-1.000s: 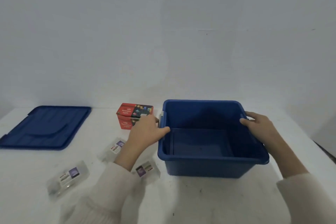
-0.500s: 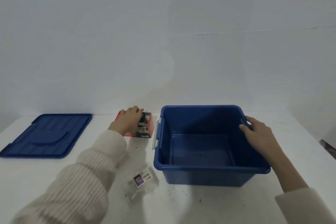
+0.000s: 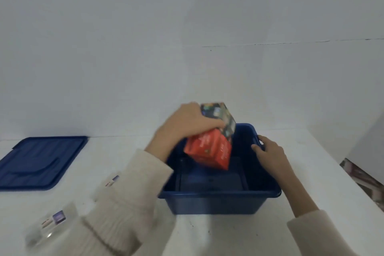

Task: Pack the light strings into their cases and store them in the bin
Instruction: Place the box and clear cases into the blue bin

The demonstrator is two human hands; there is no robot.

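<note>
My left hand (image 3: 188,124) grips a red light-string box (image 3: 212,143) with a dark picture on its top end, holding it tilted above the open blue bin (image 3: 218,201). The bin's floor below the box looks bare. My right hand (image 3: 269,148) rests on the bin's right rim, fingers curled over its edge. Two clear plastic light-string cases lie on the white table to the left: one (image 3: 52,222) near the front, another (image 3: 111,181) partly hidden behind my left sleeve.
The bin's blue lid (image 3: 39,162) lies flat at the far left of the white table (image 3: 207,235). A plain wall stands right behind the table. The table's right edge drops off to patterned floor (image 3: 365,181).
My left hand has lifted the red box from the table left of the bin and carried it right, over the bin. My right hand stays on the right rim.
</note>
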